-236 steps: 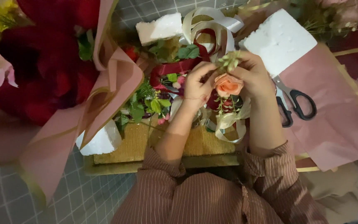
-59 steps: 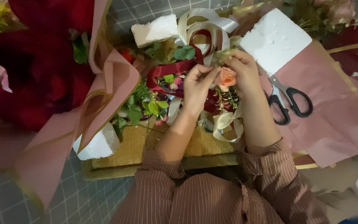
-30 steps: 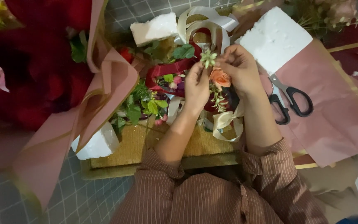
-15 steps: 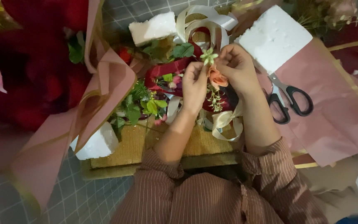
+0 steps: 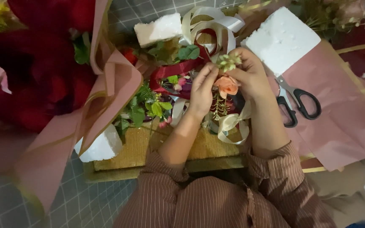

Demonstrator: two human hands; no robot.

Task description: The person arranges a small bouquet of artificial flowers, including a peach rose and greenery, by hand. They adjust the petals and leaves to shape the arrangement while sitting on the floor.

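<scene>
My left hand (image 5: 202,88) and my right hand (image 5: 251,76) meet over a small flower bundle. Between them sits a peach rose (image 5: 226,85) with a pale green sprig (image 5: 229,61) above it and thin stems below. Both hands pinch the bundle, fingertips close to the rose. A cream ribbon (image 5: 230,124) hangs under my right wrist. Below the hands lies a gold glitter board (image 5: 148,145) strewn with green leaves (image 5: 146,107) and a dark red ribbon (image 5: 175,71).
Black-handled scissors (image 5: 297,101) lie right of my right hand on pink wrapping paper (image 5: 343,114). White foam blocks (image 5: 281,40) (image 5: 158,28) (image 5: 102,145) sit around. A large red bouquet in pink wrap (image 5: 43,76) fills the left. Cream ribbon loops (image 5: 210,25) lie behind.
The hands have stayed over the board, working the small bundle. The green sprig has come up above the peach rose, and the fingers have shifted slightly around the stems.
</scene>
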